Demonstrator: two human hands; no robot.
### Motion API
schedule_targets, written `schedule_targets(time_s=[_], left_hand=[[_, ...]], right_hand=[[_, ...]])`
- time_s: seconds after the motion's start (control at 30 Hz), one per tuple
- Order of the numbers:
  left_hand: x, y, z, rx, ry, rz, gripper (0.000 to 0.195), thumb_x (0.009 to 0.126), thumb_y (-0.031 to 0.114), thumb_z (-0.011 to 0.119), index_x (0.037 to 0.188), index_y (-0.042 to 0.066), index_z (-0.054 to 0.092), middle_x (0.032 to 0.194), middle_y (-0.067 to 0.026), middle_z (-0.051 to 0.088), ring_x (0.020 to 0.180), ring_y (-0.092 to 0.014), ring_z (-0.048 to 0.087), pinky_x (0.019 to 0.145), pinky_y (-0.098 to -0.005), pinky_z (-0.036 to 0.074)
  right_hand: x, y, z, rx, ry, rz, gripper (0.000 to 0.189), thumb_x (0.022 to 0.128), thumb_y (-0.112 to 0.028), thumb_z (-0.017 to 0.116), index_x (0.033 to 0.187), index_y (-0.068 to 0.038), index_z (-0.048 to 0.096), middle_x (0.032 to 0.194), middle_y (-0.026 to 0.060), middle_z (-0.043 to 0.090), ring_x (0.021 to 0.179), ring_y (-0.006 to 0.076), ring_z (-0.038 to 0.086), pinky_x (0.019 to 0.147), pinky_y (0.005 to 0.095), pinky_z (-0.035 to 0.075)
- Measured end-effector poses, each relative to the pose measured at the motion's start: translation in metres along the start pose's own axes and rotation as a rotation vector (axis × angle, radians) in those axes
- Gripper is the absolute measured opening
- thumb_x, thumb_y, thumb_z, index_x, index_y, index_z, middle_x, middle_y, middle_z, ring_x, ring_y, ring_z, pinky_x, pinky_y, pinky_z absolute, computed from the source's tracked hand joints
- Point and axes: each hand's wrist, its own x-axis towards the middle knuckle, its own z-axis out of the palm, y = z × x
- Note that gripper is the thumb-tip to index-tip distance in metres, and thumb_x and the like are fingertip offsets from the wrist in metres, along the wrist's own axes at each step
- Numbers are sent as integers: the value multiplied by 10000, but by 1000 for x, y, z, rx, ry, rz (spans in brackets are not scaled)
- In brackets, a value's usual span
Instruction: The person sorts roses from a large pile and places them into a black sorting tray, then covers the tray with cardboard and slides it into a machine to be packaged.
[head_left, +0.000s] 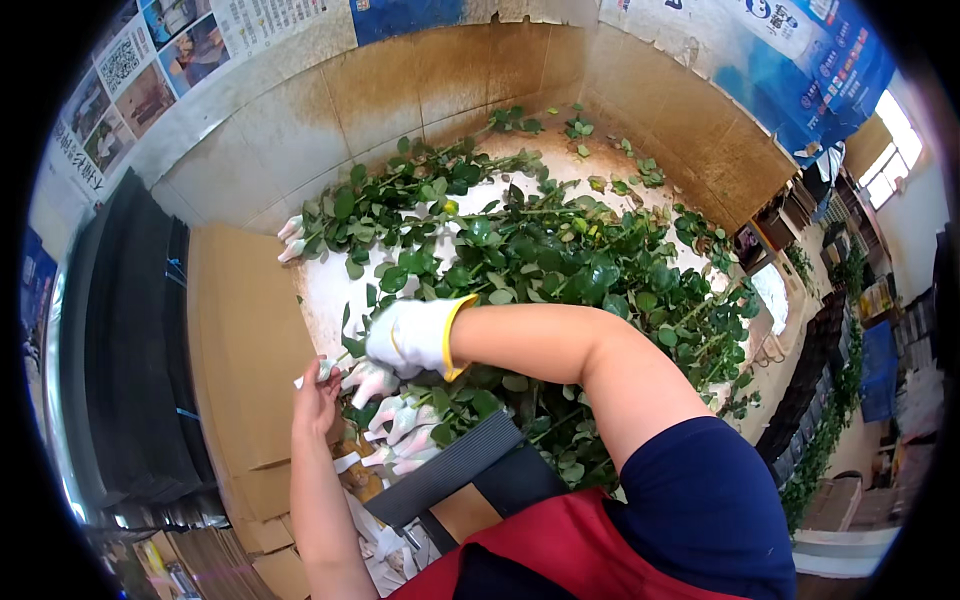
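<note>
My bare left hand has its fingers on a rose head in a white sleeve, near the edge of the cardboard. From that head a short green stem runs into my right hand, which wears a white glove with a yellow cuff. The glove is closed around the stem, though its fingertips are hidden. Just below it lie several sleeved rose heads, pale pink and white. Long leafy rose stems are heaped across the white work surface, partly behind my right forearm.
Brown cardboard and a stack of dark sheets stand at left. A black corrugated board lies before my red apron, beside white scraps. Two more sleeved heads rest farther back. Stained tiled walls enclose the far side.
</note>
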Motion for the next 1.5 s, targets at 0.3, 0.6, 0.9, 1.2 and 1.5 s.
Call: schedule_targets(time_s=[0.3, 0.6, 0.9, 1.2, 1.5], left_hand=[[0, 10, 48, -265, -127, -69, 326, 961, 274, 539, 1213, 67, 539, 975, -93, 569, 838, -175, 580, 755, -264, 537], [-11, 21, 18, -559, -27, -82, 477, 1009, 380, 369, 1249, -26, 441, 1147, -210, 547, 1046, -327, 598, 875, -402, 558], [-27, 32, 84, -539, 51, 21, 539, 1005, 451, 318, 1264, -5, 442, 1205, -194, 514, 1151, -328, 509, 1031, -486, 420], [-204, 55, 74, 307, -110, 330, 551, 971, 274, 469, 1405, -23, 303, 1396, -196, 417, 1252, -293, 463, 1054, -407, 362], [-301, -51, 56, 854, -422, 40, 297, 899, 117, 584, 1193, 82, 616, 1149, -93, 641, 1012, -264, 626, 885, -336, 484]], right_hand=[[57, 44, -46, -15, 1077, 283, 200, 768, -276, 653, 898, -125, 666, 868, 75, 675, 786, 271, 662, 673, 394, 523], [17, 87, -89, -476, 1155, 485, 249, 778, -282, 653, 962, -115, 679, 898, 115, 687, 817, 292, 660, 761, 404, 522], [49, 54, 36, 61, 745, -196, 575, 623, -275, 741, 1127, -54, 574, 1205, 236, 513, 997, 405, 572, 871, 446, 483], [54, 74, -24, 819, 349, 13, 366, 786, 17, 591, 1133, -89, 640, 906, 35, 692, 791, 102, 605, 716, 257, 507], [141, 118, -18, -27, 801, 331, 577, 675, -340, 728, 1194, -159, 552, 1248, 167, 544, 1147, 342, 517, 951, 423, 441]])
